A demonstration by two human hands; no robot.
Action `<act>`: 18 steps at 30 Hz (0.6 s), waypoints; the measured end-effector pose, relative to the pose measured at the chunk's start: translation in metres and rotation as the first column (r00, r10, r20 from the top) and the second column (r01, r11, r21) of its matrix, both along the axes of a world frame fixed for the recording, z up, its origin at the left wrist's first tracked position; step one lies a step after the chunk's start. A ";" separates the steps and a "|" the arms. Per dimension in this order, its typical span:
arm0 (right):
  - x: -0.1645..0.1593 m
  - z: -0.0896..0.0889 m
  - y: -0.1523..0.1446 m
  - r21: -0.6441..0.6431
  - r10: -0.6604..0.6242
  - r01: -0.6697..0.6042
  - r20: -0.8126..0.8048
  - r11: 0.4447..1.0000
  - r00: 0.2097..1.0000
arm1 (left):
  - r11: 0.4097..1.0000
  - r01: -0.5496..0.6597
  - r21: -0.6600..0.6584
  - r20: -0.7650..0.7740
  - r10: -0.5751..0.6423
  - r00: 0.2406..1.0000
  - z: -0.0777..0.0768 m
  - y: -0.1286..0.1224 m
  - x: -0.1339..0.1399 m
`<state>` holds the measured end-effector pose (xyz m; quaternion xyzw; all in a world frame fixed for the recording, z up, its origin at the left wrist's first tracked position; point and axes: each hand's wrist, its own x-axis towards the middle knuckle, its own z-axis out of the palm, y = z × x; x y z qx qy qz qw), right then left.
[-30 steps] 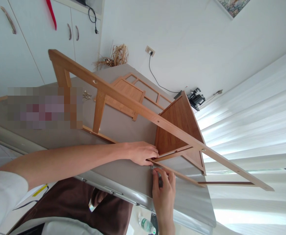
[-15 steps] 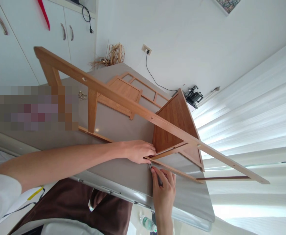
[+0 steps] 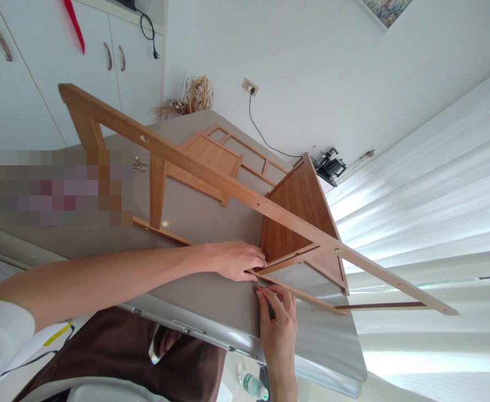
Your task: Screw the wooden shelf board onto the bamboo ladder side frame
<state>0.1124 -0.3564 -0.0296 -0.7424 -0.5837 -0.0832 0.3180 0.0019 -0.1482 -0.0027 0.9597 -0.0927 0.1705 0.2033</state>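
Observation:
A wooden frame (image 3: 211, 173) of rails and short crosspieces stands on edge on the table, slanting across the view. My left hand (image 3: 240, 259) is closed around its near lower rail, at the corner where a wooden panel (image 3: 299, 206) meets it. Just below that corner, the thumb and fingers of my right hand (image 3: 279, 312) pinch a thin metal piece (image 3: 256, 284) that looks like a hex key. Its tip is at the rail's outer side; the exact contact is too small to make out.
On the grey table (image 3: 211, 293) lie another wooden panel (image 3: 207, 162), a slatted wooden frame (image 3: 251, 153) and several metal bolts (image 3: 139, 164). Dried stalks (image 3: 198, 94) sit at the far corner. A black device (image 3: 332, 167) stands near the wall, and a plastic bottle (image 3: 252, 385) is below the table edge.
My right hand has shifted very slightly left, its fingers still pinched at the same corner. My left hand and the wooden frame keep their places; the view has moved a little.

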 end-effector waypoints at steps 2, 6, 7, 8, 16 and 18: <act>0.001 0.003 0.000 -0.004 0.019 -0.019 0.006 1.000 1.000 | 1.000 0.000 0.003 0.008 -0.001 1.000 0.000 0.000 0.000; 0.003 0.006 -0.003 -0.058 0.075 -0.076 -0.017 0.995 0.997 | 1.000 -0.007 0.017 0.010 0.007 1.000 0.001 0.000 0.000; 0.003 0.006 -0.003 -0.067 0.089 -0.090 -0.027 0.994 0.996 | 1.000 -0.010 0.018 0.009 0.010 1.000 0.001 0.000 0.000; 0.004 0.005 -0.004 -0.070 0.100 -0.102 -0.035 0.992 0.994 | 1.000 -0.013 0.016 0.009 0.013 1.000 0.001 0.000 0.000; 0.004 0.004 -0.006 -0.086 0.090 -0.087 0.024 0.993 0.996 | 1.000 -0.017 -0.014 0.030 0.018 0.999 -0.001 -0.001 0.001; 0.003 0.005 -0.006 -0.106 0.086 -0.079 0.059 0.991 0.995 | 1.000 -0.014 -0.009 0.029 0.014 0.999 0.000 -0.001 0.000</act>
